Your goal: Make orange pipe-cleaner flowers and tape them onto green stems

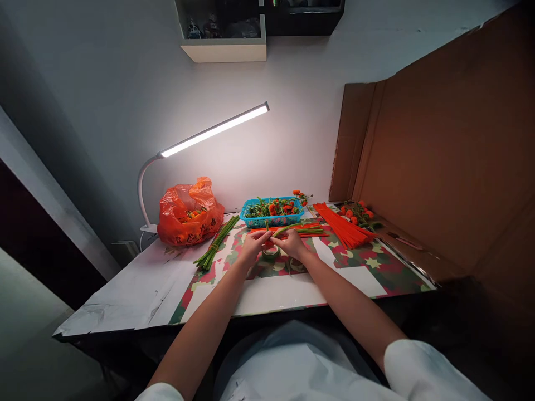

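My left hand [254, 243] and my right hand [292, 243] meet over the middle of the table, both pinching a small piece made of a green stem [288, 228] with an orange bit between the fingers. The stem sticks out to the right, above my right hand. Just below the hands lies a roll of green tape [271, 254]. More green and orange stems [307, 229] lie right behind the hands.
A blue basket [271, 220] holds orange flowers. An orange plastic bag [190, 213] sits at left, a green stem bundle [215, 243] beside it, orange sticks [343, 225] and flowers [357, 213] at right. A desk lamp [213, 131] arches overhead. A cardboard wall [438, 150] stands right.
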